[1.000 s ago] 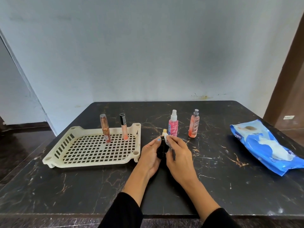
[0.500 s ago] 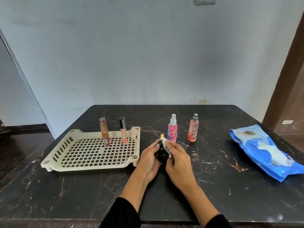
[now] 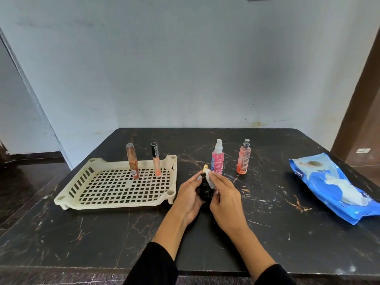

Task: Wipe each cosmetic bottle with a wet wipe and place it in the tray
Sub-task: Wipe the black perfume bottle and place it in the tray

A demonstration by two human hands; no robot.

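Since half a second ago the white wet wipe has slid a little higher on the small black glass bottle with a gold cap, now covering its shoulder just under the cap, while both hands stay at the same spot above the table. The right hand pinches the wipe between thumb and fingers and presses it against the bottle's right side. The left hand is closed around the bottle from the left, its thumb lying on the front, and holds it roughly upright just above the black marble-patterned table.

Just left of the hands sits the cream perforated plastic tray. Two things stand upright at its back: a copper-coloured tube with a clear cap and a peach lip-gloss tube with a black cap.

Behind the hands, on the bare table, a pink spray bottle with a white nozzle stands very near the black bottle's cap, and a pale orange spray bottle with a silver top stands to its right, apart from it.

Well off to the right lies a blue soft pack of wet wipes, a white wipe showing at its opening.
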